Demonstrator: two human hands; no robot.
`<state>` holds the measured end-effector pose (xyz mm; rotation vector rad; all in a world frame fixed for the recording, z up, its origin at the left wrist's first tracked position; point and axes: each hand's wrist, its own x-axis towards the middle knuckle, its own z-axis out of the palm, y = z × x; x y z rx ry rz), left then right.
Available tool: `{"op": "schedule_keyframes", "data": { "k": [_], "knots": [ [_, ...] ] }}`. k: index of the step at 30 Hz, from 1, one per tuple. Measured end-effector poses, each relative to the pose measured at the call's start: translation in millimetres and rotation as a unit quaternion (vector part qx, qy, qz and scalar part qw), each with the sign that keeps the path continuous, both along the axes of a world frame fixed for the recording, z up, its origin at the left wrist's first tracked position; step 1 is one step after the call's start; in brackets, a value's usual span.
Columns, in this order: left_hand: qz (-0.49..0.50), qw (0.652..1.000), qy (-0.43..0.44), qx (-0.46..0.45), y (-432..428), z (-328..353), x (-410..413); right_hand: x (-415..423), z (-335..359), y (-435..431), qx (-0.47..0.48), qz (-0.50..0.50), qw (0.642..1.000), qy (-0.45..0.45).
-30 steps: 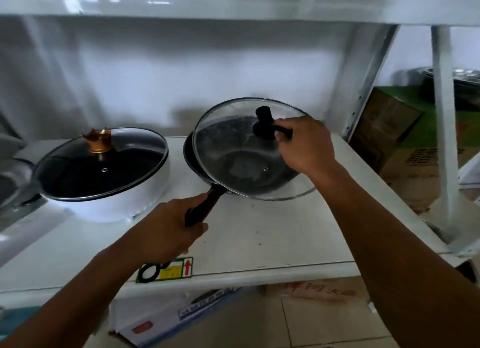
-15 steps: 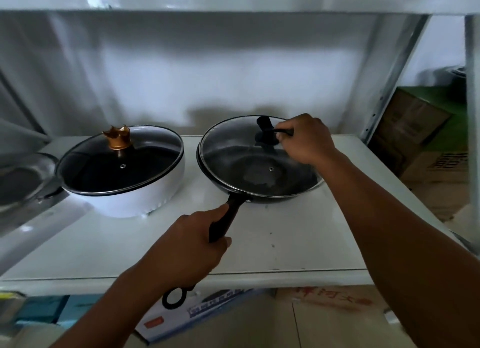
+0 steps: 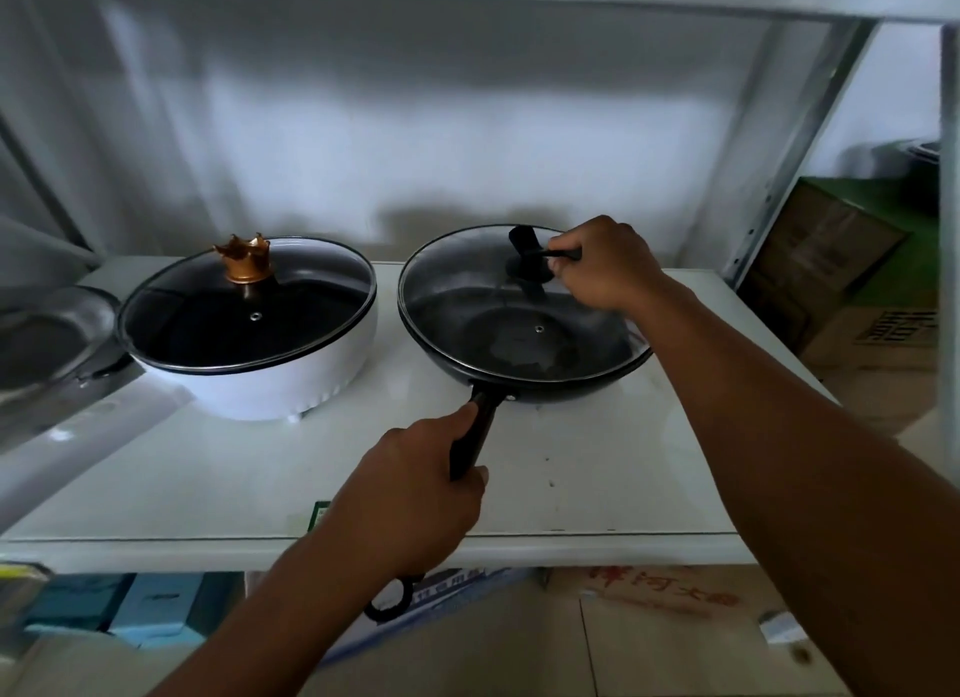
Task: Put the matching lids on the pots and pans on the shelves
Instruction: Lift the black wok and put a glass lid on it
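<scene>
At frame centre, the left hand (image 3: 415, 493) gripped the black wok's (image 3: 524, 379) long handle, while the right hand (image 3: 602, 265) pinched the round glass lid's (image 3: 467, 301) black knob (image 3: 525, 265), lid seated on the wok upon the white shelf (image 3: 208, 478).
</scene>
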<state>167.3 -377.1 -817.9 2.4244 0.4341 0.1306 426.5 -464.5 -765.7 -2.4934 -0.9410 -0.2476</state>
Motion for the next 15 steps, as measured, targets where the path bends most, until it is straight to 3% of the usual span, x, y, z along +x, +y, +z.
{"op": "schedule_keyframes", "data": {
  "k": [11, 15],
  "knots": [
    [-0.005, 1.000, -0.009, -0.014, -2.1, 1.8, -0.1, -0.4, -3.3, -2.2, 0.002, -0.007, 1.000, -0.006],
    [-0.009, 1.000, -0.023, 0.018, -3.9, -2.7, -1.6, -0.8, 2.3, -3.9, -0.009, -0.003, 1.000, 0.021]
  ]
}}
